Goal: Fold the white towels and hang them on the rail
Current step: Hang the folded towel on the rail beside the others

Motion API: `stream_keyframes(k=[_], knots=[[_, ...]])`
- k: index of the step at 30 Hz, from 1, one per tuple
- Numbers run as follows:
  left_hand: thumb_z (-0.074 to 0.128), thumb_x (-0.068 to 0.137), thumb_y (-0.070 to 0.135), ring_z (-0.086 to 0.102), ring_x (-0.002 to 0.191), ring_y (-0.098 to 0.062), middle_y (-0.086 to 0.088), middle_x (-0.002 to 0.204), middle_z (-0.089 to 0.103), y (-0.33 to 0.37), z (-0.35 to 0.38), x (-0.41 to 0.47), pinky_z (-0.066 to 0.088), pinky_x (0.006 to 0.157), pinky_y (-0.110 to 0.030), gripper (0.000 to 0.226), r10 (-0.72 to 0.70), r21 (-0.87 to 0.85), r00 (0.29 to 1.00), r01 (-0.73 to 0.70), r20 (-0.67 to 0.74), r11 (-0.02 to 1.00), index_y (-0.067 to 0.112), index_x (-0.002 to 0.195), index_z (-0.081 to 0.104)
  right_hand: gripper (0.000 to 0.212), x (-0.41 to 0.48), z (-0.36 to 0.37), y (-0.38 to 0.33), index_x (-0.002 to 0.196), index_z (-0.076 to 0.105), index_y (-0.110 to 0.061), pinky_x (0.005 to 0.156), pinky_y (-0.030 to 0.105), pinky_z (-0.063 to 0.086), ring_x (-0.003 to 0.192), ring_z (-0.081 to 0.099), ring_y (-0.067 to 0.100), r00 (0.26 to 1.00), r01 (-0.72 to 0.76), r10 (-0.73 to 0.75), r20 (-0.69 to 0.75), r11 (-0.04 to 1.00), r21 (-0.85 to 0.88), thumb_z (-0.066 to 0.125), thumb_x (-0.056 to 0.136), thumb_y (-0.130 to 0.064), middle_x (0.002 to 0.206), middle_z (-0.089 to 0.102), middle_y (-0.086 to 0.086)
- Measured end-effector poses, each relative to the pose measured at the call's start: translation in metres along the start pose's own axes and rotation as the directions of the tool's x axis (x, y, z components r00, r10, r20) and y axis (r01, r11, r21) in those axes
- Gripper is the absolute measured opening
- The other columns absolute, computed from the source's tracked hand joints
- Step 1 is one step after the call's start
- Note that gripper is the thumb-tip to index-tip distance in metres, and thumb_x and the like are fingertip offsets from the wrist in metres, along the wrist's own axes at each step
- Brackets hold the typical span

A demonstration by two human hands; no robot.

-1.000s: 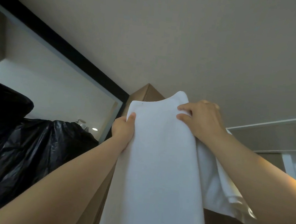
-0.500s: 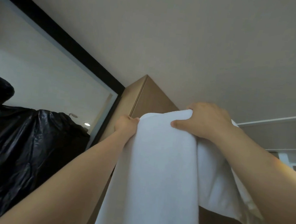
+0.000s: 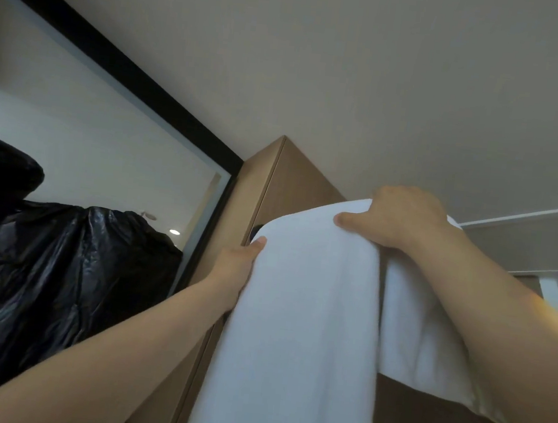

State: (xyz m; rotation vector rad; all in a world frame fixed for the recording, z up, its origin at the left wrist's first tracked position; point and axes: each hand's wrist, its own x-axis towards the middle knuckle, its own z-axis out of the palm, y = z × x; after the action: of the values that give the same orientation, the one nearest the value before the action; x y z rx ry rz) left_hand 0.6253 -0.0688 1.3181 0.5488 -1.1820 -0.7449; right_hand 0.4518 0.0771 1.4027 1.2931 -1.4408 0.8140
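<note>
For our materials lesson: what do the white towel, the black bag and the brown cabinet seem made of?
Towel: soft matte cloth, it drapes limply. Bag: thin glossy plastic, crinkled with shiny highlights. Cabinet: probably wood or laminate, smooth matte brown panels.

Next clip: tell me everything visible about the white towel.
The white towel is plain, soft-looking cloth, held up high and folded over at its top. One long panel hangs toward the camera and a shorter flap hangs behind at the right. The left hand pinches its left edge; the right hand grips the top fold.
</note>
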Motion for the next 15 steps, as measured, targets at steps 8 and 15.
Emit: stream_keyframes(k=[8,15], knots=[[0.063,0.090,0.042,0.047,0.063,-0.014,0.003,0.072,0.049,0.014,0.005,0.004,0.037,0.076,-0.030,0.054,-0.049,0.006,0.993,0.050,-0.111,0.999,0.001,0.123,0.057,0.053,-0.012,0.001,0.001,0.123,0.058,-0.020,0.103,0.045,0.030,0.119,0.052,0.029,0.993,0.069,-0.065,-0.097,0.997,0.038,0.045,0.089,-0.059,0.123,0.063,0.008],[0.063,0.090,0.042,0.052,0.079,-0.021,-0.003,0.088,0.055,0.011,0.001,0.004,0.038,0.080,-0.031,0.055,-0.066,-0.007,0.989,0.066,-0.132,0.998,-0.001,0.124,0.055,0.059,-0.083,0.004,0.006,0.133,0.051,-0.025,0.084,0.040,0.040,0.102,0.056,0.030,0.881,0.268,-0.179,-0.439,0.952,0.150,0.058,0.083,-0.055,0.108,0.060,0.005]])
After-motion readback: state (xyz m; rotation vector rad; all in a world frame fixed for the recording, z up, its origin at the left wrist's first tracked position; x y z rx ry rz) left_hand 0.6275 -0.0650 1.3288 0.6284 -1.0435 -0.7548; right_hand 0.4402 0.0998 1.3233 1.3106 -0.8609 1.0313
